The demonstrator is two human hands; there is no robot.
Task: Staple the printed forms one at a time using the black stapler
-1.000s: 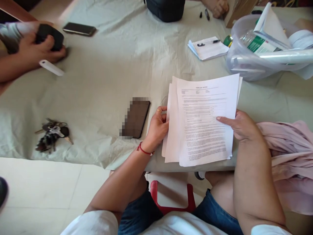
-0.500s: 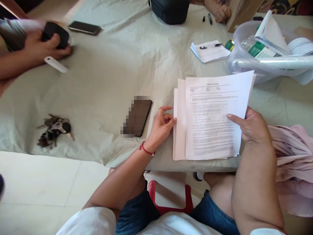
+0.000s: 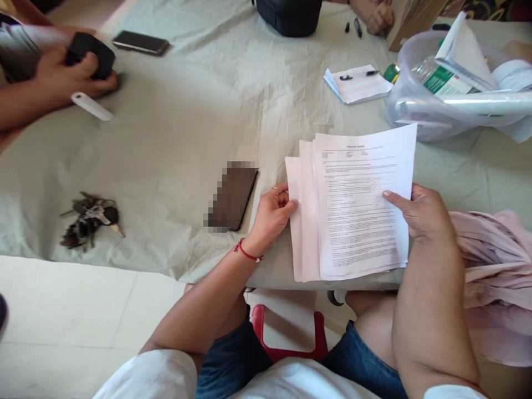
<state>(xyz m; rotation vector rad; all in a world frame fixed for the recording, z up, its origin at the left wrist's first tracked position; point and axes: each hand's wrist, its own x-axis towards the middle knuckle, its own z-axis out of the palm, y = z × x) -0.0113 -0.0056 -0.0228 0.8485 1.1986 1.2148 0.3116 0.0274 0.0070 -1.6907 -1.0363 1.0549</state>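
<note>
A small stack of printed sheets (image 3: 357, 210) is held up over the near table edge, its layers fanned out to the left. My right hand (image 3: 424, 210) grips the stack's right edge, thumb on top of the front page and fingers hidden behind. My left hand (image 3: 276, 210), with a ring and a red bracelet, pinches the left edge of the rear sheets between thumb and fingers. Just left of that hand a dark phone (image 3: 235, 199) lies on the table, part of it blurred out.
On the cloth-covered table (image 3: 166, 138) lie keys (image 3: 91, 219), another phone (image 3: 141, 43), a notepad with a pen (image 3: 359, 86) and a black case (image 3: 288, 16). A clear plastic tub (image 3: 415, 122) stands back right. Another person's hand (image 3: 78, 72) holds a black object at left. Pink cloth (image 3: 494, 260) lies right.
My left hand has closed on the left edge of the rear sheets, which now fan out further left. The stack and my right hand have shifted slightly left.
</note>
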